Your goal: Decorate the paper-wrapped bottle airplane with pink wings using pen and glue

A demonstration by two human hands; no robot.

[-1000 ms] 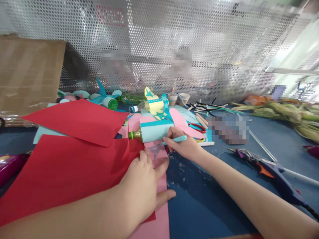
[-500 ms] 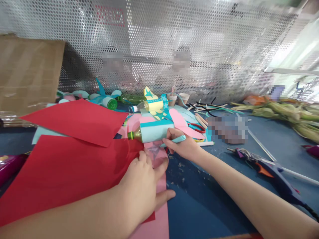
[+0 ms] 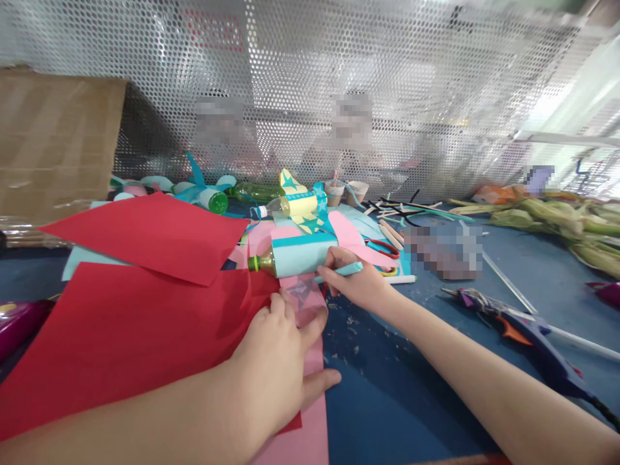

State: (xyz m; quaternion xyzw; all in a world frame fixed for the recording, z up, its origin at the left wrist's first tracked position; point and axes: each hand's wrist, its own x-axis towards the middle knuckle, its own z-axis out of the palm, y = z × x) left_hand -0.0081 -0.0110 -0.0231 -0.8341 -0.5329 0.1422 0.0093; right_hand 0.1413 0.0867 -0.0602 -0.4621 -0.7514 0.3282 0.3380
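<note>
Marking on the pink paper (image 3: 314,400) looks to be under way, and not yet finished. The right hand (image 3: 356,278) has its grip closed round a light blue pen (image 3: 347,268), whose tip sits at about 2 o'clock of a faint star shape (image 3: 300,292) on that paper. The left hand's (image 3: 274,342) grip is open, fingers spread over the sheets at 7 o'clock of the star, seemingly steadying them. How much line is drawn is too blurred to tell. At 12 o'clock of the star, the green bottle (image 3: 301,255) already wears a light blue wrap; beyond it, a yellow-wrapped bottle (image 3: 300,206) carries blue stars and looks further along. The larger red sheet (image 3: 145,336) lies at 9 o'clock, and the glue gun (image 3: 520,329) rests unheld at 4 o'clock of the right hand
</note>
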